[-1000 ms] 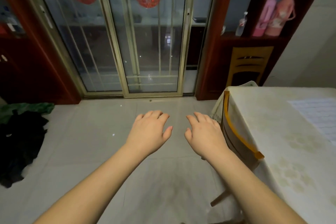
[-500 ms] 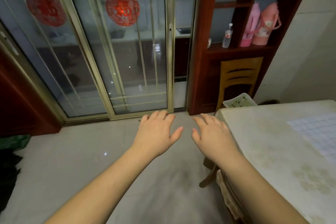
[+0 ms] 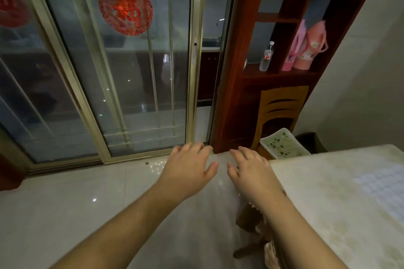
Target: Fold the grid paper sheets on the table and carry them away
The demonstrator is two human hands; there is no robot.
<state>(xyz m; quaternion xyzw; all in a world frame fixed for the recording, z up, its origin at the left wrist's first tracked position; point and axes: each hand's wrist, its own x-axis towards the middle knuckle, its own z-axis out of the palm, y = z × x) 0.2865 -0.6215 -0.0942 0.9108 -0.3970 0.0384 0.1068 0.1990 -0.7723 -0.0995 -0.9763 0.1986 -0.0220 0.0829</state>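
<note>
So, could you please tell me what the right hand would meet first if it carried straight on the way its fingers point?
Probably the base of the dark red cabinet: the right hand points forward over the floor, short of it. Depth is unclear.

From my feed I see two bare forearms running up out of the bottom edge, no sleeves anywhere along them. My left hand [image 3: 189, 171] and my right hand [image 3: 251, 172] are bare too: no gloves, no rings, no watch or band at either wrist. The fingernails look short and unpainted.
</note>
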